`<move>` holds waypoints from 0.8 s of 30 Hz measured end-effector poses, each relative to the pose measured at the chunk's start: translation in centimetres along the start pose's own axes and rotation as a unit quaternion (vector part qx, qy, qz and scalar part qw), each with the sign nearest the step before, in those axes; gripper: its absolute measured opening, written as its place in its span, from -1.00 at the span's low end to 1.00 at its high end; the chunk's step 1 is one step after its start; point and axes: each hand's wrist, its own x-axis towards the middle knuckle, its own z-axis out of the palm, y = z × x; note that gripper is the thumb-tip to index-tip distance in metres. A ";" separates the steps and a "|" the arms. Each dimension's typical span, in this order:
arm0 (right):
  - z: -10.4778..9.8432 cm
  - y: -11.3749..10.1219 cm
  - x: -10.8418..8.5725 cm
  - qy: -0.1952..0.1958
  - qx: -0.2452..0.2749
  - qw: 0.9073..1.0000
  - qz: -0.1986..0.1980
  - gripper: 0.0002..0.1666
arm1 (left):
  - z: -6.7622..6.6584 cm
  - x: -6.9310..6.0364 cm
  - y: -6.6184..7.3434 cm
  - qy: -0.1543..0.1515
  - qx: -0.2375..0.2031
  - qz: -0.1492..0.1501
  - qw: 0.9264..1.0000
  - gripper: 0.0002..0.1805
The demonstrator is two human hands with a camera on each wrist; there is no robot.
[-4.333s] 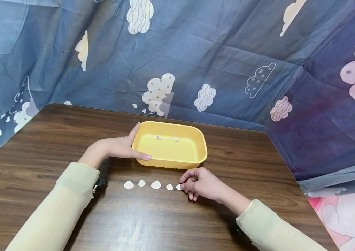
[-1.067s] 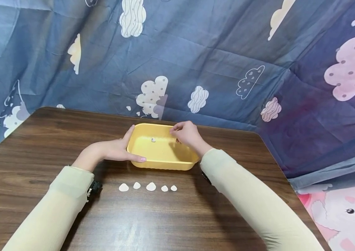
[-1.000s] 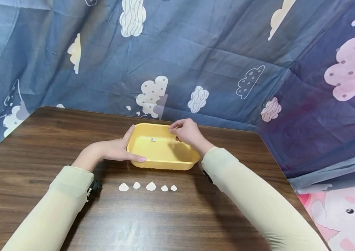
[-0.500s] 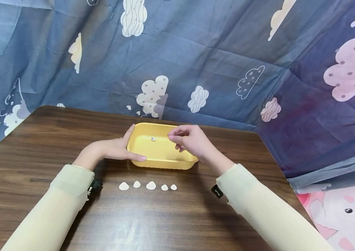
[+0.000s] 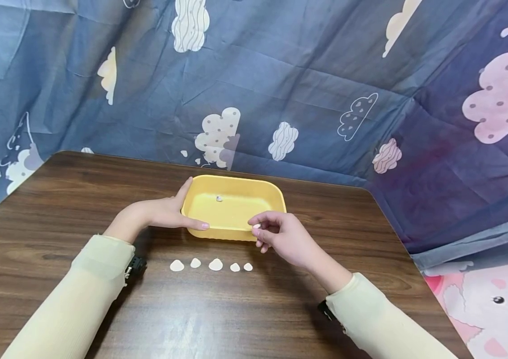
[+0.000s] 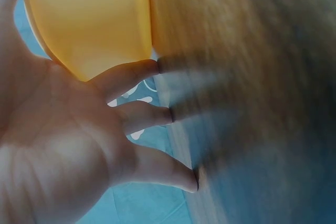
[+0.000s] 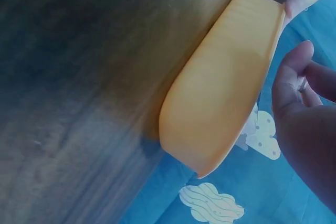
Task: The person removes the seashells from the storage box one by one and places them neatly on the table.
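A yellow rectangular tub [image 5: 231, 232] stands on the brown table. My left hand [image 5: 164, 211] lies against its left end, thumb over the front rim and fingers spread along the side; in the left wrist view the palm [image 6: 58, 135] faces the tub's wall [image 6: 94, 24]. Over the tub's front right rim, my right hand [image 5: 287, 237] pinches a small white shell [image 5: 256, 226] between thumb and fingertips. The right wrist view shows that hand [image 7: 304, 98] beside the tub [image 7: 220, 82], its shell hidden. One small pale piece [image 5: 219, 198] lies inside the tub.
In front of the tub several white shells, among them a large one [image 5: 215, 265] and a small one [image 5: 248, 267], lie in a row on the table [image 5: 218, 309]. A blue cloud-patterned cloth [image 5: 254, 75] hangs behind the table's back edge.
My right hand went from the row into the tub and has come back toward its front right rim with a small shell. Of two pieces in the tub, one remains there. My left hand keeps its place.
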 end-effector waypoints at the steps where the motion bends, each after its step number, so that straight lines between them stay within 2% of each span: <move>1: 0.0 0.1 -0.3 0.004 0.002 1.000 -0.001 -0.71 | 0.0 0.0 0.0 -0.001 0.001 0.000 1.000 0.62; 6: 0.3 0.6 -1.3 0.013 -0.004 1.000 -0.013 -0.76 | 0.0 -0.2 0.2 -0.004 0.009 -0.002 1.000 0.61; 10: 0.5 1.2 -1.6 0.007 -0.015 1.000 -0.005 -0.82 | -0.1 -0.2 0.2 -0.004 0.005 -0.001 1.000 0.61; 14: 0.3 2.1 -1.5 -0.002 -0.061 0.998 0.004 -0.87 | 0.0 -0.1 0.0 -0.004 0.003 0.000 1.000 0.61; 19: 0.0 3.2 -1.4 0.000 -0.136 0.991 0.007 -0.87 | 0.1 0.1 -0.1 -0.006 0.001 0.001 1.000 0.62; 24: 0.0 4.2 -1.5 -0.025 -0.160 0.987 0.025 -0.81 | 0.1 0.0 -0.1 -0.003 0.002 -0.002 1.000 0.63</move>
